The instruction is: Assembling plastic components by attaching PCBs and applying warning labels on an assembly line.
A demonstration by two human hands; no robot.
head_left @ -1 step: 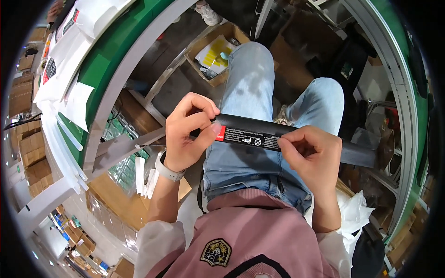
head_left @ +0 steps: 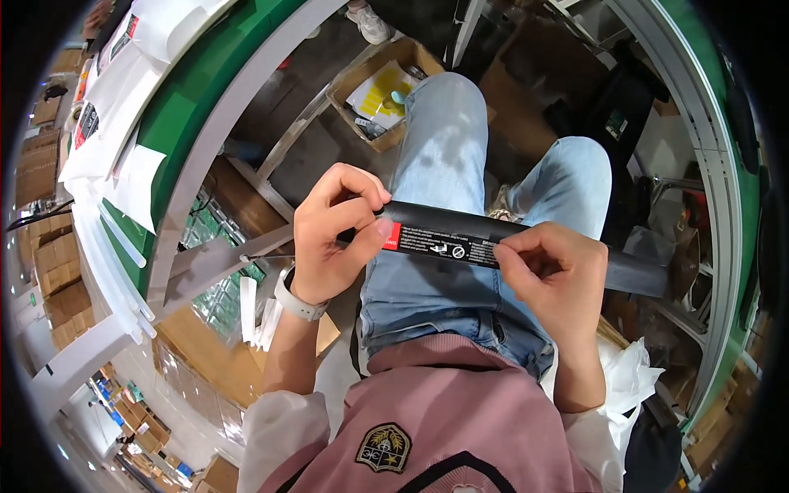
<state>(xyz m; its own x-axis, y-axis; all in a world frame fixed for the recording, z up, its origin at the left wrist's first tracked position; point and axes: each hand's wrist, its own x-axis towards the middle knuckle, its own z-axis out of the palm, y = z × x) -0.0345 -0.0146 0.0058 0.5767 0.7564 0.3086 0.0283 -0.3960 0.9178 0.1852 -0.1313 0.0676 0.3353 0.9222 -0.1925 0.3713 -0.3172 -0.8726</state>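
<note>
A long black bar (head_left: 444, 217), smooth and slightly glossy, lies crosswise above my lap. On it is a black warning label (head_left: 448, 246) with white print, small pictograms and a red block at its left end. My left hand (head_left: 335, 234) pinches the bar's left end, thumb on the red part of the label. With thumb and fingertips together, my right hand (head_left: 552, 275) grips the bar by the label's right end and hides part of it. Past that hand the bar runs on to the right. I cannot tell whether it is hollow.
On the left, a green-topped table (head_left: 197, 94) carries white sheets (head_left: 136, 185) and clear plastic strips (head_left: 111, 267). An open carton (head_left: 382, 141) with papers stands on the floor beyond my knees. Metal frame legs (head_left: 711, 156) rise at right, with white plastic bags (head_left: 629, 378) nearby.
</note>
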